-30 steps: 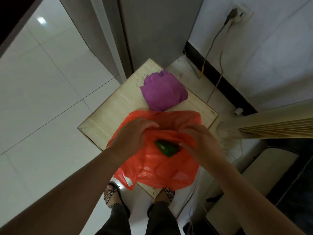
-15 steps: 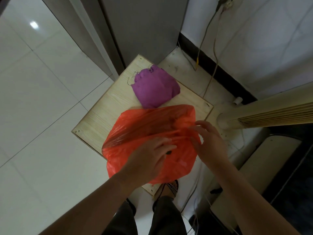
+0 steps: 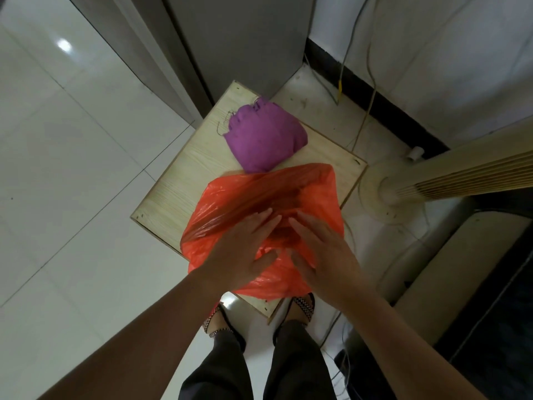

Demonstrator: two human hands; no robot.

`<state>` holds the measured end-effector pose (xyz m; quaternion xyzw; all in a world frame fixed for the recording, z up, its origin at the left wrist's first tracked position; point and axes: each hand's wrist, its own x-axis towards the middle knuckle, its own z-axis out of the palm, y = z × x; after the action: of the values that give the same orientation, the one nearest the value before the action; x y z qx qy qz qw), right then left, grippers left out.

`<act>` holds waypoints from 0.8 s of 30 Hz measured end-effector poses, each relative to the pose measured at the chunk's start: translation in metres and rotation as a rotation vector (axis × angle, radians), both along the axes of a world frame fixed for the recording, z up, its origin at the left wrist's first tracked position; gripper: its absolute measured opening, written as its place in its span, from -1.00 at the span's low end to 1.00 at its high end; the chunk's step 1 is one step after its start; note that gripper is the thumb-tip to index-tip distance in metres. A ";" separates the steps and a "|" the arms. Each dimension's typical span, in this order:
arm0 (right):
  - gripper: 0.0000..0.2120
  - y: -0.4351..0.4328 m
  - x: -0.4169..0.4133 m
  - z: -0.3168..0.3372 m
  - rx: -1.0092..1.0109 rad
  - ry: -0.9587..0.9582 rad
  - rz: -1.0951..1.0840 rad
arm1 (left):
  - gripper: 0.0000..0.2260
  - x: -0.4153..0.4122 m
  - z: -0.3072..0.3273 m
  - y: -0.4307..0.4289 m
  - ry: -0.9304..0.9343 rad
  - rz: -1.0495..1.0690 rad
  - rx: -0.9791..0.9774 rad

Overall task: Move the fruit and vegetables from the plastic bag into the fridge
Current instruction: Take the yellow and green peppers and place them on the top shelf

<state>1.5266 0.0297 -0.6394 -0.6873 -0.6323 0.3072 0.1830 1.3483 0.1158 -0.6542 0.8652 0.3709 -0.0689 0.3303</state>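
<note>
An orange plastic bag (image 3: 305, 192) lies on a small light-wood table (image 3: 184, 180) in front of me. My left hand (image 3: 242, 249) and my right hand (image 3: 320, 252) hover flat over the bag's near half, fingers spread, side by side, holding nothing. The bag's contents are hidden under the plastic and my hands; no vegetable shows. The grey fridge (image 3: 242, 36) stands shut just behind the table.
A purple cloth bundle (image 3: 264, 140) sits on the table's far end, touching the bag. A cream tower fan (image 3: 450, 174) stands to the right, with cables (image 3: 366, 111) along the white wall. White floor tiles (image 3: 72, 183) spread to the left. My sandalled feet are under the table's near edge.
A green vegetable showed in the bag's mouth a second ago; it is now covered. Both hands let go of the bag's edges and moved together over its near half.
</note>
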 end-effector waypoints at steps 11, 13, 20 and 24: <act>-0.40 -0.052 0.034 -0.019 -0.158 -0.019 -0.059 | -0.23 -0.029 0.008 0.001 0.035 0.066 -0.017; -0.49 -0.043 0.023 -0.010 -0.066 -0.006 -0.083 | -0.26 -0.037 0.012 -0.001 0.013 0.110 -0.011; -0.62 -0.001 -0.028 0.015 0.171 0.005 -0.185 | -0.39 -0.058 0.019 0.004 -0.028 0.185 0.018; -0.56 0.009 -0.038 0.012 0.087 0.036 -0.223 | -0.39 -0.066 0.006 0.021 -0.035 0.324 -0.011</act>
<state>1.4890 0.0392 -0.6273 -0.7391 -0.5613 0.2694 0.2571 1.2826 0.1366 -0.6480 0.7932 0.4994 -0.0018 0.3484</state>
